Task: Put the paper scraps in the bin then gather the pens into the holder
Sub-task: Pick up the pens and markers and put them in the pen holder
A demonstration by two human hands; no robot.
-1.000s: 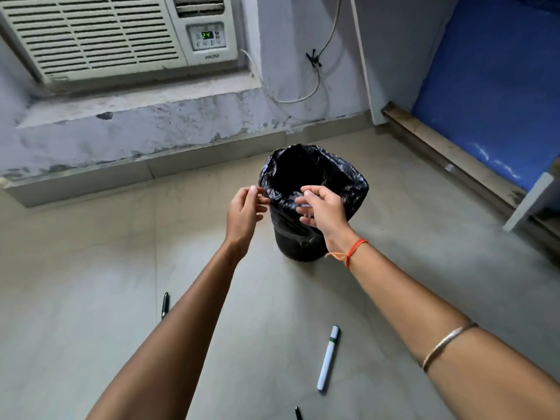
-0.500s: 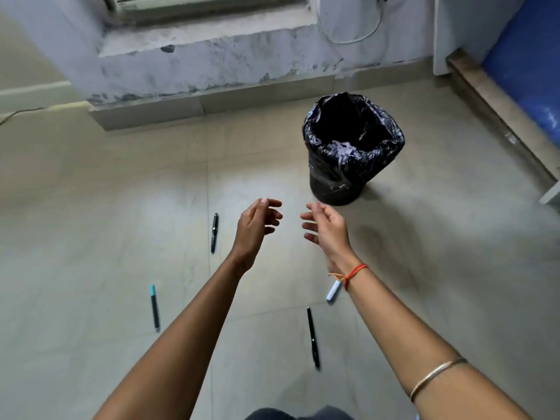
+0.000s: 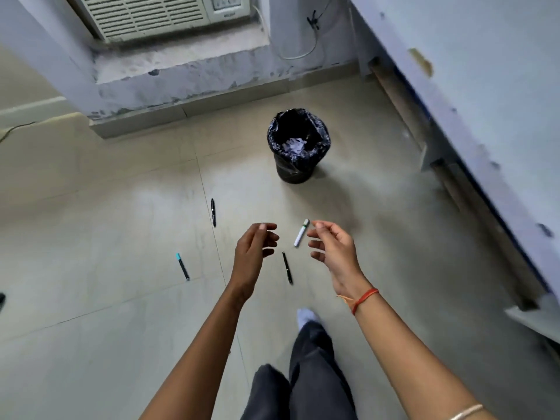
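1. Left hand (image 3: 253, 253): held above the floor with fingers loosely curled and apart, palm turned inward, grasping nothing
2. Right hand (image 3: 331, 250): raised level with the left, fingers spread and slightly bent, empty; an orange thread (image 3: 363, 298) circles the wrist and a thin bangle (image 3: 468, 415) sits higher on the forearm
3. Bin (image 3: 298, 147): a small round container lined with a black plastic bag, standing upright on the tiled floor (image 3: 106, 313), well ahead of both hands and near the wall under the air conditioner (image 3: 145, 13)
4. Paper scraps (image 3: 294, 145): a pale crumpled heap lying inside the bin, visible through its open mouth
5. White marker (image 3: 301, 233): lies on the floor just beside the right hand's fingertips as seen from above, not touched
6. Black pen (image 3: 287, 268): lies on the floor between the two hands
7. Second black pen (image 3: 213, 212): lies on a tile seam, left of and beyond the left hand
8. Teal-capped pen (image 3: 182, 266): lies farther left, apart from the others
9. Person's legs in dark trousers (image 3: 306, 374), one foot in a pale sock (image 3: 306, 316) stepping forward
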